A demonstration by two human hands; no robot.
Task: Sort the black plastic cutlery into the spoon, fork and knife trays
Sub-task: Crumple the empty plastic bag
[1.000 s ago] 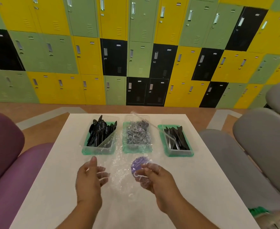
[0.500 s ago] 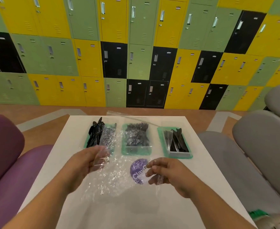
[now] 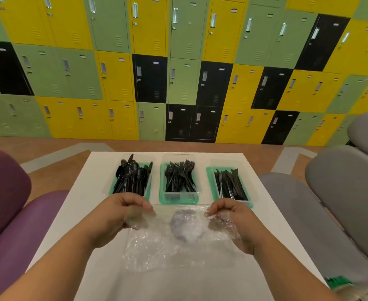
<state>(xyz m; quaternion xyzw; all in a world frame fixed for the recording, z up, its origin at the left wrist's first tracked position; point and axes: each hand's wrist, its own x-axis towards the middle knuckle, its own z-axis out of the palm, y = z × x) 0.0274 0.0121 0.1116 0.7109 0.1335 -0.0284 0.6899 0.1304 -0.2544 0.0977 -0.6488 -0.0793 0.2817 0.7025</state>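
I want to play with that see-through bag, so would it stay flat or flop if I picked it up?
Probably floppy: the clear plastic bag is crinkled all over and sags between the left hand and right hand pinching its top edge. Likely very light, since it looks thin and see-through. Its shiny film may be slippery.

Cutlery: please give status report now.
Left hand and right hand pinch clear plastic bag. Spoons, forks, knives lie in three green trays. Bag not covering trays.

Nothing reads clearly; the purple mark (image 3: 186, 224) on the clear bag (image 3: 157, 246) seems too blurred.
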